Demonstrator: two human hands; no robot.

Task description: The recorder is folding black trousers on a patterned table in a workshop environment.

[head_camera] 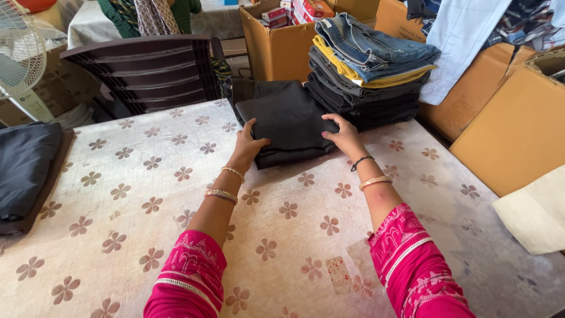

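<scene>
Left hand: the left hand (248, 143) lies on the near left corner of the folded black garment (288, 122), fingers curled over its edge and thumb on top, gripping the fold.
Right hand: the right hand (343, 134) grips the near right edge of the same garment, fingers spread on the cloth, thumb underneath or hidden; a dark band and a gold bangle sit on that wrist.
Folded black garment: flat on the table (147, 194) near its far edge, towards the middle, touching the stack just beside it on the right.
Stack of folded clothes (368, 70): at the far right of the table, dark trousers below, a yellow piece between, blue jeans on top.
Table: covered with a pale cloth printed with brown flowers; the near part is bare.
Dark folded cloth (26, 171): on the left edge of the table, well apart from the hands.
Chair (147, 70): dark brown plastic, behind the far left edge.
Cardboard boxes (512, 129): along the right edge and behind the stack, one open with small packets inside.
Fan (17, 59): white, past the far left corner.
Sleeves: pink with white pattern, pushed up to the elbows.
</scene>
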